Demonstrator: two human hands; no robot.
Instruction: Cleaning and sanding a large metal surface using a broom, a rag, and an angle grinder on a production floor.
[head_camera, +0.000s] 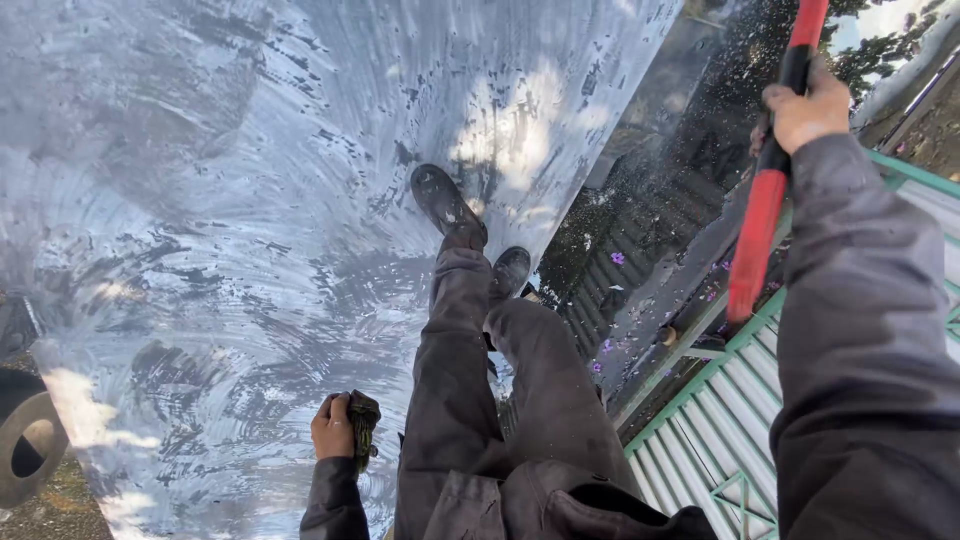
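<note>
Rag (364, 428), dark and crumpled, sits bunched in the left hand (332, 428), fingers curled tight around it, low beside the legs over a smeared, wet grey surface (220, 200). Right hand (806, 106), upper right, wraps its fingers round a red-and-black pole (762, 215) above a green railing (700, 420).

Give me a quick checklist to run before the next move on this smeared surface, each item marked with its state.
1. Left hand grips the dark cloth: ok.
2. Right hand holds the red pole: ok.
3. Both boots planted on the white-smeared panel: ok.
4. Boots well back from the panel's edge: not ok, the near boot is right at it.
5. Pole's lower end resting on something firm: cannot tell.
6. Green railing within reach: cannot tell.
</note>
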